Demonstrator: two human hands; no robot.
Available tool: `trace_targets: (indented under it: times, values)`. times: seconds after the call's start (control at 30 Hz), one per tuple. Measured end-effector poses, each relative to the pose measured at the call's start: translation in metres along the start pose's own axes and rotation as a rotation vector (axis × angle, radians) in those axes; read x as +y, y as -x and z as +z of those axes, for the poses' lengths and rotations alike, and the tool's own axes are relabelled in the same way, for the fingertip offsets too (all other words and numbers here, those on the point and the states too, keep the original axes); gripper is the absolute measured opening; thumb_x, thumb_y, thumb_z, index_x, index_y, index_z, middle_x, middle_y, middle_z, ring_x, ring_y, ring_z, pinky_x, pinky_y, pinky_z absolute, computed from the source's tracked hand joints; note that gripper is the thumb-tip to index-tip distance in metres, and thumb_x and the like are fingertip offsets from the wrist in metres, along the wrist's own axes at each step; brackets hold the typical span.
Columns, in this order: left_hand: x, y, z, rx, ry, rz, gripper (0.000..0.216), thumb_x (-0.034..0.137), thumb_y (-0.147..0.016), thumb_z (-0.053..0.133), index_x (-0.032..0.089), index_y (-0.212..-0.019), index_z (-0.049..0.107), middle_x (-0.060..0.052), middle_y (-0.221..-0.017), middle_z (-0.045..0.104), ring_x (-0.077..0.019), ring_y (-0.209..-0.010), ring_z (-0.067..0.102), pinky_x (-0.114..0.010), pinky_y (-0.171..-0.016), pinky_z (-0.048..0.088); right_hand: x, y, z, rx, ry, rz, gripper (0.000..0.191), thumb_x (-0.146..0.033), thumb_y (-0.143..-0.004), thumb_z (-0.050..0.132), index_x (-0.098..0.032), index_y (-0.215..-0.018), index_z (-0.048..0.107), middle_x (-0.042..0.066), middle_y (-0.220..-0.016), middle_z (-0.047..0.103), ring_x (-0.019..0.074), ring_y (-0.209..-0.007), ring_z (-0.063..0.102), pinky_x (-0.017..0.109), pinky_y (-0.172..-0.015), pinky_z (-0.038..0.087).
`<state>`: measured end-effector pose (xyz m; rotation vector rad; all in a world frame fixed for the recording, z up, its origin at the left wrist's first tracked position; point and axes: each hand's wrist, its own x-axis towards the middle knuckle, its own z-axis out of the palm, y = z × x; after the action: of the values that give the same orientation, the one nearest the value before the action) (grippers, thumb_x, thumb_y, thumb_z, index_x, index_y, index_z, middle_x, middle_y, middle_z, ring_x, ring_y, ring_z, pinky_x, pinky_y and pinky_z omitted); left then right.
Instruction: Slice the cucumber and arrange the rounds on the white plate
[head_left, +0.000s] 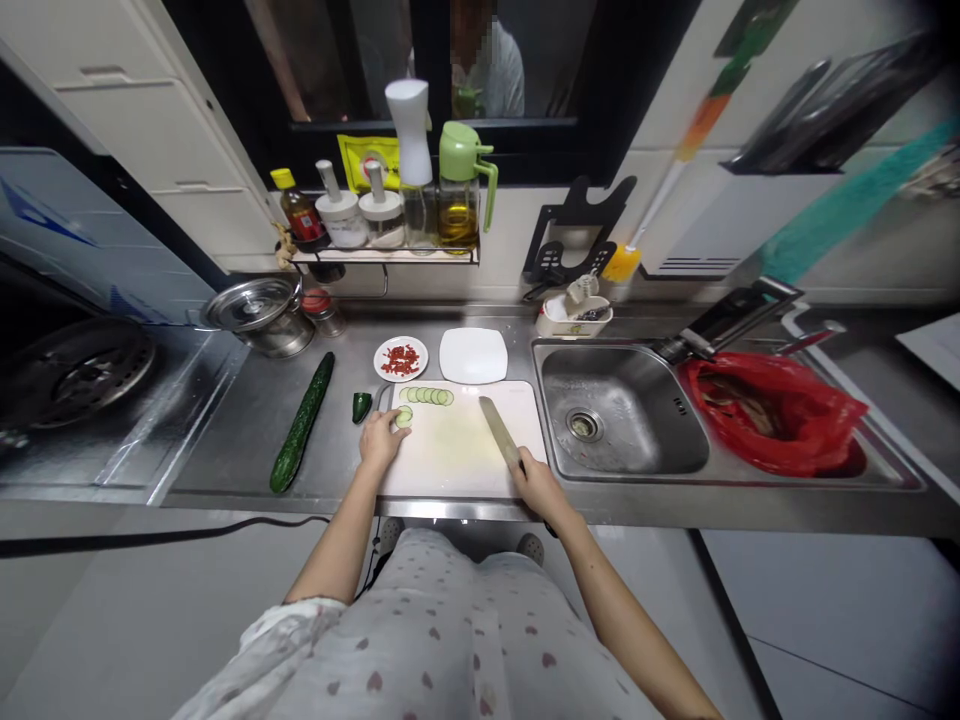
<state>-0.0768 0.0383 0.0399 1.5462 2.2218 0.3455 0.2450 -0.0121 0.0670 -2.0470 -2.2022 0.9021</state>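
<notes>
My left hand (381, 438) rests at the left edge of the white cutting board (465, 450), its fingers pinched on a cucumber slice (403, 417). A row of several cucumber slices (426, 396) lies along the board's far edge. My right hand (534, 480) is closed on the handle of a knife (500, 432), whose blade lies flat on the board and points away from me. A cucumber end piece (361, 406) lies just left of the board. A whole cucumber (302, 424) lies further left on the steel counter.
Behind the board stand a small dish of chopped red chili (400, 359) and an empty white plate (473, 355). A sink (615, 420) is at the right, with a red bag (772, 408) beside it. A lidded pot (259, 312) and a shelf of condiment bottles (386, 205) stand at the back.
</notes>
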Motion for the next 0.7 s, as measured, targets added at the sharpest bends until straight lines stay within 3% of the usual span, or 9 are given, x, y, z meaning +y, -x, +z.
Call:
trace_targets:
  times: [0.4,0.7]
  values:
    - [0.001,-0.004,0.008,0.045,0.019,-0.021,0.049,0.044,-0.074,0.066,0.029,-0.121,0.060,-0.006,-0.109,0.060,-0.0234,-0.103,0.058,-0.031,-0.090,0.044,-0.002,0.000,-0.001,-0.010,0.018,0.002,0.020,-0.030,-0.097,0.033,-0.019,-0.108,0.045,0.006,-0.085,0.066,0.0183,-0.078,0.059,0.023,-0.062,0.028]
    - [0.053,-0.013,0.024,0.094,0.077,0.119,0.038,0.039,-0.084,0.053,0.027,-0.120,0.061,-0.008,-0.110,0.059,-0.0237,-0.104,0.056,-0.034,-0.092,0.042,-0.011,0.000,-0.008,-0.070,0.057,0.054,0.022,-0.030,-0.097,0.033,-0.019,-0.111,0.045,0.007,-0.091,0.066,0.0182,-0.082,0.059,0.024,-0.062,0.028]
